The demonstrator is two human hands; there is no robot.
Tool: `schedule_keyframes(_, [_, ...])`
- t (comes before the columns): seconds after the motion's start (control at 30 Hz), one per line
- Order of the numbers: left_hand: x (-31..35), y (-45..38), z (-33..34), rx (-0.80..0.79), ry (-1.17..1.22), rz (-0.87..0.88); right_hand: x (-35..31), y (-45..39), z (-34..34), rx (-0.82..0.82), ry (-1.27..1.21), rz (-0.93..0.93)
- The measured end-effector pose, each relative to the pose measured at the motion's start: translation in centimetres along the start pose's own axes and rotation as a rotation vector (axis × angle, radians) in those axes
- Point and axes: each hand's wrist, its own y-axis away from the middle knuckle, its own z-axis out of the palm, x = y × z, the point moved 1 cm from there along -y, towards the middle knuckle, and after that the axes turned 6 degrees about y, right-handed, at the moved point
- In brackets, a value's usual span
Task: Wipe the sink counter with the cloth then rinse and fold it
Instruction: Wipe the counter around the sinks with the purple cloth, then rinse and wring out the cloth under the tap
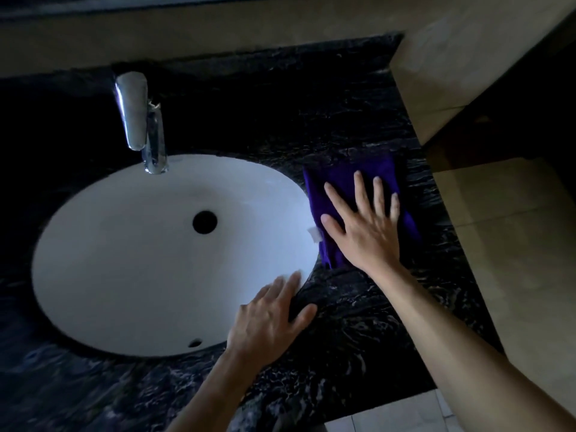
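Purple cloth point(349, 179) lay flat beneath the right hand point(363, 226), whose spread, straight fingers pressed it onto the dark marble counter point(358, 322); the left hand point(268, 319), open and holding nothing, rested nearer the basin point(140, 260).

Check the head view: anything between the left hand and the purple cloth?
Only bare black marble counter in the head view. The left hand rests at the basin's rim; the right hand presses the purple cloth.

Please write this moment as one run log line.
right hand flat on purple cloth | left hand open at sink rim
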Motion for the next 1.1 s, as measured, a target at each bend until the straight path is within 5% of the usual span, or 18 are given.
schedule_keyframes(0.13, [-0.1, 0.1, 0.0, -0.003, 0.017, 0.012, -0.1, 0.8, -0.2, -0.033, -0.007, 0.01])
schedule_keyframes(0.23, [-0.8, -0.3, -0.7, 0.042, 0.334, -0.099, -0.3, 0.5, -0.7, -0.074, -0.014, 0.01])
schedule_keyframes(0.37, [-2.8, -1.7, -6.3, 0.466, 1.122, -0.378, -1.0, -0.8, -1.6, -0.106, -0.117, 0.044])
schedule_keyframes(0.57, [-5.2, -4.0, -18.9, 0.917, 1.568, -0.317, -2.7, -1.4, -0.8, -0.134, -0.01, 0.052])
schedule_keyframes(1.1, [-5.9, -7.2, -26.6, 0.758, 1.644, -0.369, -3.0, -1.3, -1.9, -0.164, 0.01, 0.104])
